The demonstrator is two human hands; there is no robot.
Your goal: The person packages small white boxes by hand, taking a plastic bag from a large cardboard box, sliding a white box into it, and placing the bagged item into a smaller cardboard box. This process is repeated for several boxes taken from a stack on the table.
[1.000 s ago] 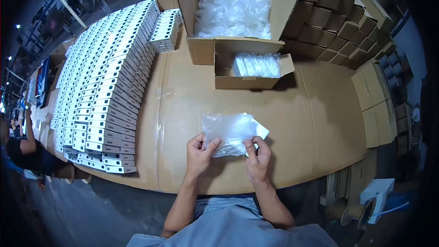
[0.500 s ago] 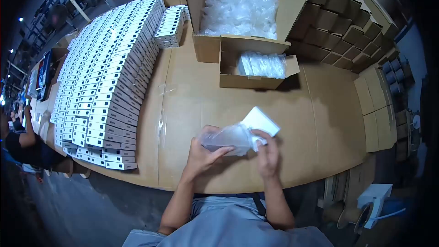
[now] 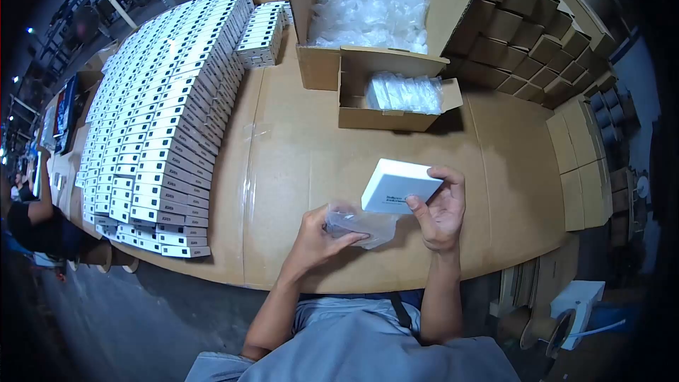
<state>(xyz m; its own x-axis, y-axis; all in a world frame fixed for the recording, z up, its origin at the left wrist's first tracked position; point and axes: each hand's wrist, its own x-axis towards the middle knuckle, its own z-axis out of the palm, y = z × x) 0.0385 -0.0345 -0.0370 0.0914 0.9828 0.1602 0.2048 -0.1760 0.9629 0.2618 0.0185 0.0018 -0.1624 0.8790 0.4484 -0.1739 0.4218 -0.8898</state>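
My left hand (image 3: 318, 244) grips a clear plastic bag (image 3: 375, 228), thumb pressed over its near side. In my right hand (image 3: 442, 216) is a small white box (image 3: 400, 187) with dark print on its face, pinched between thumb and fingers at its right end. The box is tilted, and its lower left corner overlaps the mouth of the bag in this view. Both are above the cardboard-covered table (image 3: 297, 163), near its front edge.
Stacked white boxes (image 3: 155, 134) fill the table's left side. A small carton (image 3: 389, 122) holds wrapped items, and behind it a big carton (image 3: 315, 71) holds clear plastic bags (image 3: 375, 7). Folded brown cartons (image 3: 523, 35) are piled at the right. A person (image 3: 42, 219) is at far left.
My right hand has moved up and right, now gripping the white box by its end and turning its printed face toward me. The bag in my left hand has slackened and crumpled.
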